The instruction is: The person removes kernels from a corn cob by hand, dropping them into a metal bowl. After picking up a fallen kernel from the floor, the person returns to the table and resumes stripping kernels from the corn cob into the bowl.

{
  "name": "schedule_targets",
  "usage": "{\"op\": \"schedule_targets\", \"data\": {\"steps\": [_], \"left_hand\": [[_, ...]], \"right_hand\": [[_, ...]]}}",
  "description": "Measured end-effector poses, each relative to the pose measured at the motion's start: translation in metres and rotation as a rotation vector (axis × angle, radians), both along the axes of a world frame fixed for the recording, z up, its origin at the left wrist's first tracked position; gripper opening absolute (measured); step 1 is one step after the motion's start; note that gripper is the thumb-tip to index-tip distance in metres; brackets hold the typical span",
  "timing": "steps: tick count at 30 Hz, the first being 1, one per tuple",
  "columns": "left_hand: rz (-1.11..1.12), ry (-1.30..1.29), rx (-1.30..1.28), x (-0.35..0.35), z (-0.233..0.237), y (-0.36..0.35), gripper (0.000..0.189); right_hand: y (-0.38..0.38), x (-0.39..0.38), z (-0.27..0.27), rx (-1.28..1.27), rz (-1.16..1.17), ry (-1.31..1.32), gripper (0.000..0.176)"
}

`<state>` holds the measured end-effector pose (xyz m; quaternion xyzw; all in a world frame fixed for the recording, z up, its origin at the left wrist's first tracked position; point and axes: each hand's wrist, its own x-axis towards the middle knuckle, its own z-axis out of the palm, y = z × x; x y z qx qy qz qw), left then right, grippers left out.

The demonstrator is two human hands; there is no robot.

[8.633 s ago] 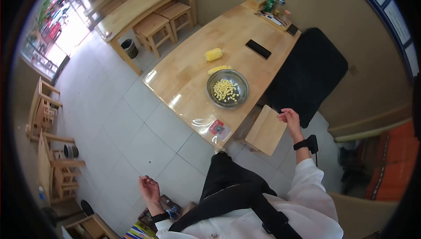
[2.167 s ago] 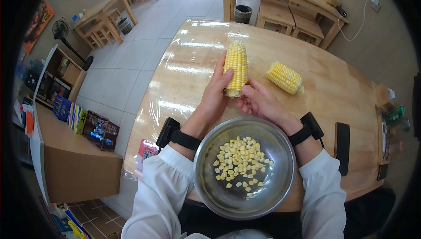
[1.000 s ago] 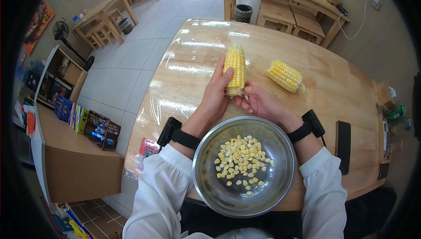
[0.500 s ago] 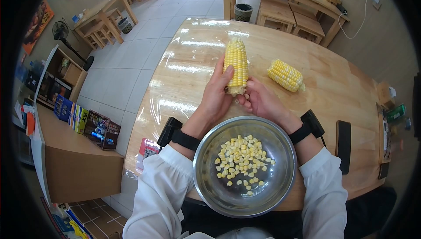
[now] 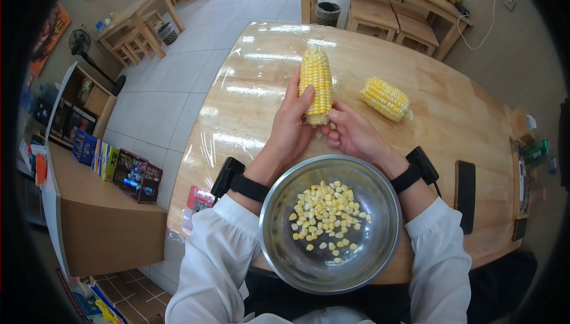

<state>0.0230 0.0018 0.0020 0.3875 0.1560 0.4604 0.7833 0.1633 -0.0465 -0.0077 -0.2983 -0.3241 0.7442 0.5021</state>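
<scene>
My left hand (image 5: pixel 292 116) is wrapped round an ear of corn (image 5: pixel 316 80), which it holds nearly upright above the table with the stripped end down. At that lower end, my right hand (image 5: pixel 354 130) has its fingers closed, and a corn kernel (image 5: pixel 332 126) shows at the fingertips. Below both hands stands a steel bowl (image 5: pixel 274 247) with many loose corn kernels (image 5: pixel 326 208) on its bottom. A second, shorter ear of corn (image 5: pixel 386 99) lies on the table to the right of my hands.
The wooden table (image 5: pixel 249 98) has a clear plastic cover on its left part. A dark phone-like slab (image 5: pixel 465 198) lies right of my right arm. A red card with a code (image 5: pixel 199 202) lies by my left sleeve. A tissue box (image 5: pixel 522 128) and a green can (image 5: pixel 536 150) are at the right.
The ear and both hands have shifted very slightly left and up in the view. My right fingers have moved a little at the ear's lower end. The kernels in the bowl look the same.
</scene>
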Motion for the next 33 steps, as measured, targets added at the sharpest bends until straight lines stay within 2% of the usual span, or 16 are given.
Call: {"op": "schedule_targets", "data": {"steps": [6,19,23,33], "left_hand": [[-0.011,-0.002,-0.016,-0.0003,0.0000,-0.0003,0.049],[-0.048,-0.004,0.000,-0.0012,-0.0017,0.0021,0.040],[-0.112,-0.028,0.014,-0.0050,-0.0012,0.0035,0.038],[-0.089,-0.063,-0.038,-0.0040,0.0006,0.0023,0.041]], "right_hand": [[-0.0007,0.0018,0.0016,0.007,0.028,0.031,0.036],[-0.0011,0.0013,0.0028,-0.002,0.026,0.047,0.032],[0.0000,0.0003,0.0001,-0.013,0.011,0.030,0.035],[0.0002,-0.0008,-0.0042,0.061,-0.016,-0.014,0.040]]}}
